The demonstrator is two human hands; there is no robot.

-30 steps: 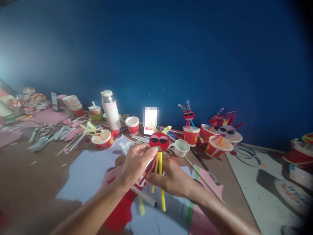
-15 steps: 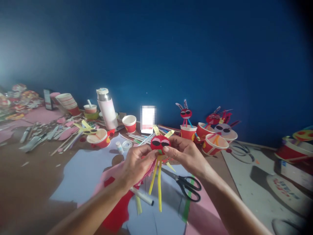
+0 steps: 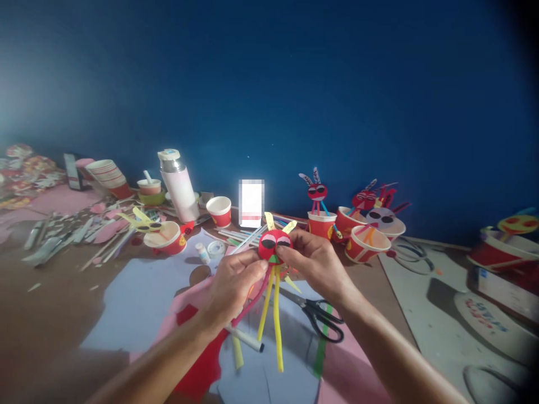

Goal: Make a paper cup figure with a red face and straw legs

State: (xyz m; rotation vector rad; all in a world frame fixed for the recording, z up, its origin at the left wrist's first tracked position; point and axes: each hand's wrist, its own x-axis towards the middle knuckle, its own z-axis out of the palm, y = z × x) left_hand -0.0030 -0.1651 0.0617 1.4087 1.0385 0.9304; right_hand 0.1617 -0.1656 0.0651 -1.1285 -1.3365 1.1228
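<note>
Between my two hands is a red paper puppet (image 3: 275,238) with pink-lidded black eyes, a green patch below them, yellow ears, two yellow legs and a pink strip. My left hand (image 3: 236,280) pinches its lower left edge. On the right side, my right hand (image 3: 318,258) grips it, thumb on the front near the eye. Beneath the puppet, black-handled scissors (image 3: 324,322) and a white marker with a black tip (image 3: 248,338) lie on pale blue paper (image 3: 290,365). Some fingers are hidden behind the puppet.
Along the blue wall stand a thermos (image 3: 179,188), a paper cup (image 3: 219,212) and a blurred bright screen (image 3: 251,205). To the right, red cups hold similar puppets (image 3: 317,192). Paper strips and scraps (image 3: 101,224) litter the left side. Red paper (image 3: 202,365) lies near the front.
The view has shifted slightly, so background things sit a little further left. The puppet stays in both hands, and its yellow legs and pink strip have swung slightly.
</note>
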